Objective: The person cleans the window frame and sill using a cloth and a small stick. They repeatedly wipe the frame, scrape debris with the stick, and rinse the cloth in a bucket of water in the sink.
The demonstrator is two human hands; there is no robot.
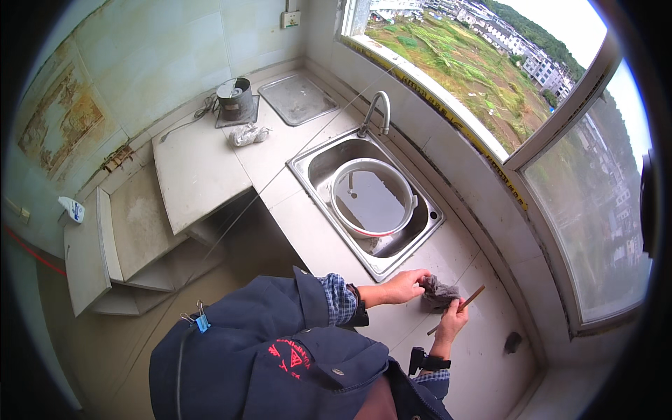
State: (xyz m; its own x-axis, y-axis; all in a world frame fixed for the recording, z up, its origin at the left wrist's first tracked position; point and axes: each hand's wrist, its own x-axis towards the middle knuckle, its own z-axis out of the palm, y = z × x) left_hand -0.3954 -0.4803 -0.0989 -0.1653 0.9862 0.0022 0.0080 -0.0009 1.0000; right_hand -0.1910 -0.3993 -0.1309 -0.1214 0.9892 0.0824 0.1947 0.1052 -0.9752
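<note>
Over the counter to the right of the sink, my left hand (401,286) grips one end of a crumpled grey cloth (439,294). My right hand (452,323) holds the cloth's other end, along with a thin brown stick (473,296) that slants through the fingers. The stick's lower end shows past the hand, low over the counter. Behind my left hand lies the steel sink (336,202). In it rests a round pale basin (336,197) of murky water.
A curved faucet (386,105) rises behind the sink. A small dark lump (512,343) lies on the right of the counter (472,373). Farther left are a dark cylindrical container (234,100), a crumpled plastic bag (248,135) and a spray bottle (72,209). The window (556,121) borders the counter.
</note>
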